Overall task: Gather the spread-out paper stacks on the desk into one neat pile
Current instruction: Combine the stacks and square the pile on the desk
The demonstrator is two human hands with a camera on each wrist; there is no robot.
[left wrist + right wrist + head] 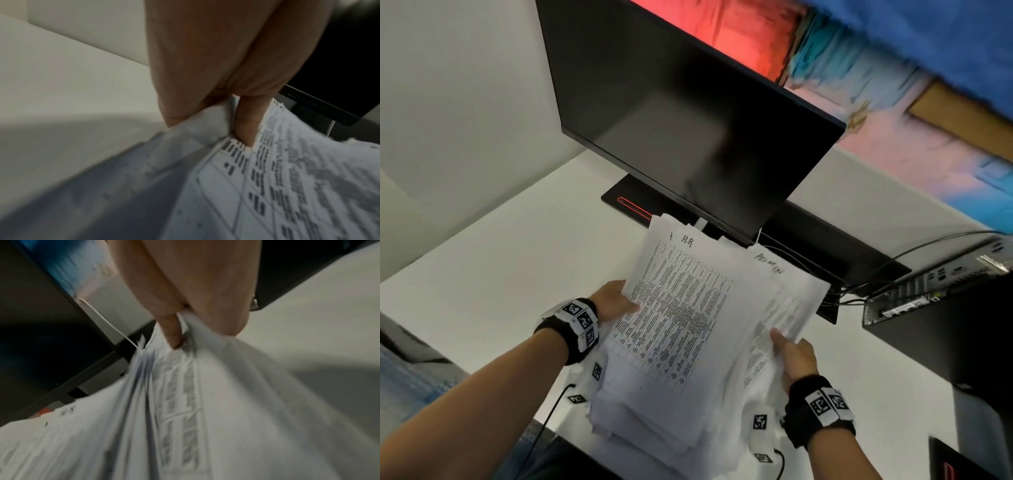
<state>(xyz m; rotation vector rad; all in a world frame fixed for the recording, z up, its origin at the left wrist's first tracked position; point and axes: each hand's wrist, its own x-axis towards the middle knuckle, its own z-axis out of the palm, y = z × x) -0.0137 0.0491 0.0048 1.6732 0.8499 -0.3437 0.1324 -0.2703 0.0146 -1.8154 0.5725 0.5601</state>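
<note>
A thick, uneven pile of printed paper sheets [681, 329] is held up above the white desk [482, 274] in front of the monitor. Its top sheet carries a table and handwritten "H.R"; a sheet marked "ADMIN" pokes out at the right. My left hand [616, 301] grips the pile's left edge, thumb on top [244, 123] and fingers underneath. My right hand [791, 353] pinches the right edge, thumb [172, 331] pressed on the printed face. The sheets [185, 402] are fanned and misaligned, with lower edges sagging toward me.
A black monitor [688, 120] stands right behind the pile, its stand base [630, 205] on the desk. A black computer box [941, 308] with cables [876, 270] sits at the right. The near desk edge runs under my forearms.
</note>
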